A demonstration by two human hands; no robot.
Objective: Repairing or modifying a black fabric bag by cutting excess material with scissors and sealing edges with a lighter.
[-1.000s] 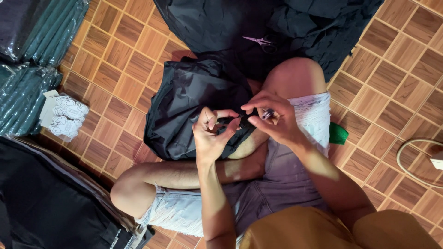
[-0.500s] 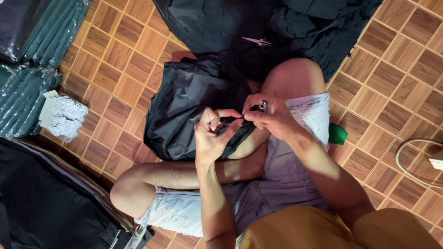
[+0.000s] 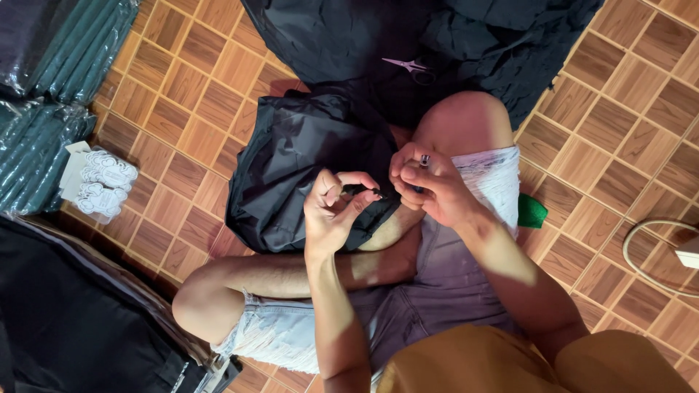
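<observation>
The left hand (image 3: pixel 333 211) is pinched nearly closed — thumb and forefinger meet on a thin dark bit, a cord end or strap tip as far as I can tell, at the centre of the frame. The right hand (image 3: pixel 429 185) is curled tight around a small tool with a dark, metal-tipped end (image 3: pixel 424 160) poking up above the knuckles; what kind of tool, I cannot make out. Both grips are closed on something small, fingertips close together, almost touching.

To do this bit well, I'd judge the thin piece wants holding taut and short between the fingertips, with the tool's tip brought in square and the wrists steadied against the knee — a slack hold would let it slip.

Just behind the hands, draped over the crossed legs, lies the black fabric bag (image 3: pixel 306 167), left of centre. Further up, a pair of small scissors (image 3: pixel 409 67) rests on a heap of black cloth (image 3: pixel 510 44) at the top. A stack of white paper tags (image 3: pixel 98 182) sits at the left on the wood-pattern floor (image 3: pixel 189 80), beside wrapped green bundles (image 3: pixel 44 87). A green scrap (image 3: pixel 531 212) peeks out at the right.
</observation>
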